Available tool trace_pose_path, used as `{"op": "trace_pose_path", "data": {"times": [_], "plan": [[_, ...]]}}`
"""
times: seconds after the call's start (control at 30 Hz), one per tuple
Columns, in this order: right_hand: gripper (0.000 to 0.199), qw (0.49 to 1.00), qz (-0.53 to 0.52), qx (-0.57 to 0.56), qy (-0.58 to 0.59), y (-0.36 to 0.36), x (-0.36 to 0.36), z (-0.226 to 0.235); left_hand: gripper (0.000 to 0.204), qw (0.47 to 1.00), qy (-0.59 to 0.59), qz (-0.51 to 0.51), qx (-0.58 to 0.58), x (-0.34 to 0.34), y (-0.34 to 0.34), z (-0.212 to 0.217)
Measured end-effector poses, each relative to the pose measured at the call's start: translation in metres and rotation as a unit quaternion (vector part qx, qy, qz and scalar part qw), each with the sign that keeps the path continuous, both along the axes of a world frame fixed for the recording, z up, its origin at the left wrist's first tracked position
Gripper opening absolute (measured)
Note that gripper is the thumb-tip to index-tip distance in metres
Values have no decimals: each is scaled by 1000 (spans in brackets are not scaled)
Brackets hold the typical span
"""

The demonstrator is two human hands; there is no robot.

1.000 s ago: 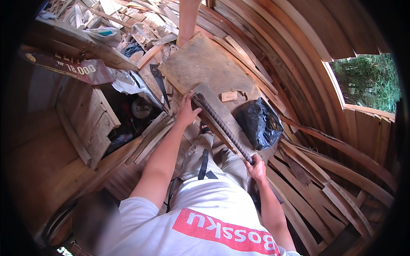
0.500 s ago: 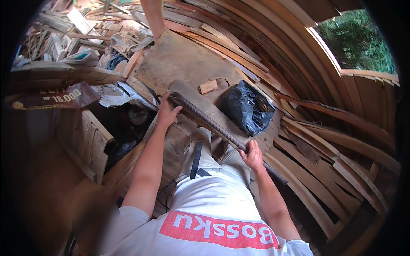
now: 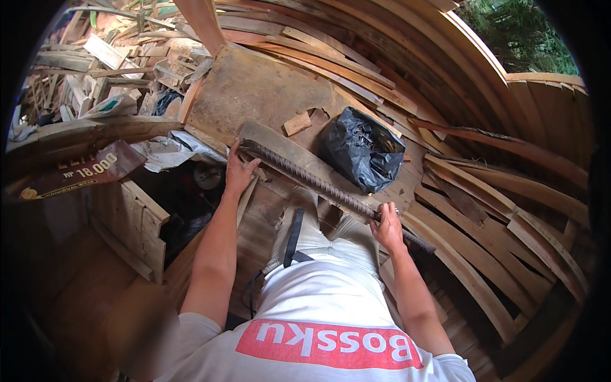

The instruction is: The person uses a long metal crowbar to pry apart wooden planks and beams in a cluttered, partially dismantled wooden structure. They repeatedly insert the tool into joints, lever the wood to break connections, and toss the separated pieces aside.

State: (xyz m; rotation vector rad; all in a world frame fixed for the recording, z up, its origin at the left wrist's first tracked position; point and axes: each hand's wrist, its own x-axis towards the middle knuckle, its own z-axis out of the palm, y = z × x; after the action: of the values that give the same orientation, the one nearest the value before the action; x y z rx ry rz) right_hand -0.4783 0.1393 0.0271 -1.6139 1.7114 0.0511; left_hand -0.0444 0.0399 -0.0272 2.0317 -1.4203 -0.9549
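Observation:
A long, dark ribbed steel bar point(image 3: 312, 182) slants across in front of my body, its left end farther from me than its right. It lies along the near edge of a grey-brown plank point(image 3: 275, 138). My left hand point(image 3: 239, 173) is at the far left end of the bar, thumb on the near side and fingers around the end, partly hidden. My right hand point(image 3: 387, 228) is closed around the bar near its other end, which sticks out beyond the fist. A small shiny spot shows by the right fingers; I cannot make it out.
A black plastic bag point(image 3: 356, 148) with dark bits inside stands beyond the bar, near a small wood block point(image 3: 296, 124) on a worn board point(image 3: 254, 83). Long planks point(image 3: 474, 270) lie stacked at the right. Scrap wood point(image 3: 114, 70) is heaped far left, behind a printed banner point(image 3: 86, 170).
The view has shifted a little. The bar lies flatter across the view, its right end higher than before. Both hands stay on it, and the left has shifted slightly leftward.

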Motion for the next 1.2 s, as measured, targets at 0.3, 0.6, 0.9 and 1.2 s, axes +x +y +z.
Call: {"op": "trace_pose_path", "data": {"times": [0.3, 0.6, 0.9, 1.2], "plan": [[43, 990, -19, 112, 82, 51, -79, -21, 81, 999, 34, -11, 23, 2, -7, -1], [32, 979, -2, 183, 89, 65, -92, -12, 72, 999, 35, -29, 24, 11, -1, -19], [26, 994, 0, 102, 25, 79, -97, 41, 82, 982, 35, 188, 7, -41, 39, -5], [29, 990, 20, 117, -81, 73, -114, 60, 64, 975, 179, 60, 114, -197, 147, 51]]}}
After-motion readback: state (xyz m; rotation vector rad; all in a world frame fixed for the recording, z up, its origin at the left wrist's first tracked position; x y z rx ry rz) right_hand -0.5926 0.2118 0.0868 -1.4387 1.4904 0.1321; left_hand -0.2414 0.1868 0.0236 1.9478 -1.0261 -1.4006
